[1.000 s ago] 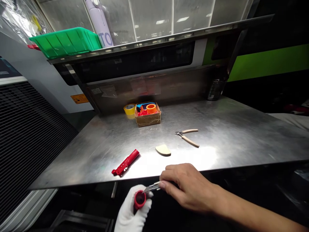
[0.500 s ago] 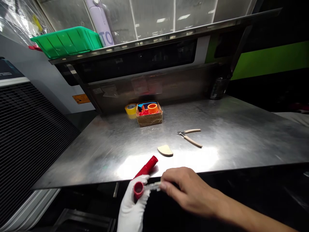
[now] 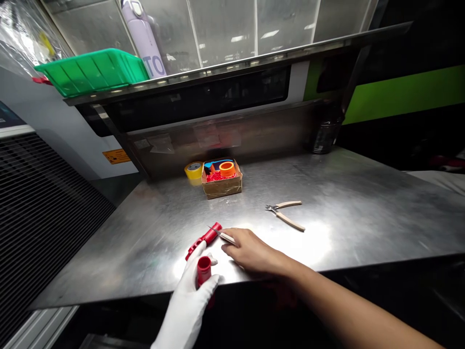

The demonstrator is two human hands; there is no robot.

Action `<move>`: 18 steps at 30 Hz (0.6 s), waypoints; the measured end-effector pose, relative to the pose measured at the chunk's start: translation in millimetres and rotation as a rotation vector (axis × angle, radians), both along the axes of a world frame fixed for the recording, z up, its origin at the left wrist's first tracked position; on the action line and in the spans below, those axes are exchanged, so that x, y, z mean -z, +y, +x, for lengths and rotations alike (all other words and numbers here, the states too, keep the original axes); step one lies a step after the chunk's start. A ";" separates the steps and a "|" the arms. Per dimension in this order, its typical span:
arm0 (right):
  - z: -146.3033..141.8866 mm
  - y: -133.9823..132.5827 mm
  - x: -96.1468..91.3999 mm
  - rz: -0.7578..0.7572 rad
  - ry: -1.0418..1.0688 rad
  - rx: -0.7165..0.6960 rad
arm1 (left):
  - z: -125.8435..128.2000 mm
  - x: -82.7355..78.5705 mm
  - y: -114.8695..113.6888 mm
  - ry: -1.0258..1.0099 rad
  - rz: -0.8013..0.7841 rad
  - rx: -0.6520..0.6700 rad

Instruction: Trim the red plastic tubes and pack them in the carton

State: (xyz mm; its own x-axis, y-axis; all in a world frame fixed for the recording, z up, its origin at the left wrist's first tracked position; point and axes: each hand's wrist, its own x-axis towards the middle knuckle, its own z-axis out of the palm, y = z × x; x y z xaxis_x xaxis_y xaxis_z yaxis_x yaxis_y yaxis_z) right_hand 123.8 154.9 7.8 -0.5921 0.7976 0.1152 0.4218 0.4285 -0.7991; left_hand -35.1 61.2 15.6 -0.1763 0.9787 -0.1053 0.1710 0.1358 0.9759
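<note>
My left hand [image 3: 191, 286], in a white glove, is closed round a short red plastic tube [image 3: 204, 271] held upright, its round opening facing up. A second red tubular part [image 3: 209, 236] lies slanted on the metal table just beyond, and my gloved forefinger reaches its near end. My bare right hand [image 3: 247, 247] grips a small knife [image 3: 227, 237] with a pale handle. Its thin blade points left across the far end of the lying red part; whether it touches cannot be told. Open cutting pliers [image 3: 286, 215] with beige handles lie to the right.
A small cardboard box [image 3: 223, 188] holding red bits and an orange ring stands at the back, beside yellow tape [image 3: 193, 169]. On the shelf above are a green bin [image 3: 96, 72] and a lilac bottle [image 3: 143, 39]. A dark bottle [image 3: 325, 133] stands back right.
Both hands have moved forward over the table edge and apart from each other; the right has gone left and up. The beige curved piece no longer shows where my right hand now is.
</note>
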 end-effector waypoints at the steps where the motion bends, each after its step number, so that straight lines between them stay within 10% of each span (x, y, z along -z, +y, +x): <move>1: -1.1 1.8 -1.1 0.003 0.002 0.008 | -0.3 -2.3 1.9 0.006 0.012 0.008; 18: 24.9 -27.3 -15.1 0.338 -0.024 -0.015 | -2.6 21.3 -8.3 0.095 -0.049 -0.165</move>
State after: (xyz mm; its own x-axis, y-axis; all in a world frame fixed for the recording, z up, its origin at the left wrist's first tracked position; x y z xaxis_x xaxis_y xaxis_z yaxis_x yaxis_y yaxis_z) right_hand 148.7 127.6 22.9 -0.6094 0.7077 0.3575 0.4302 0.6739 -0.6007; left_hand -37.6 52.9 -5.6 -0.3455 0.9298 -0.1270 0.2336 0.2163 0.9480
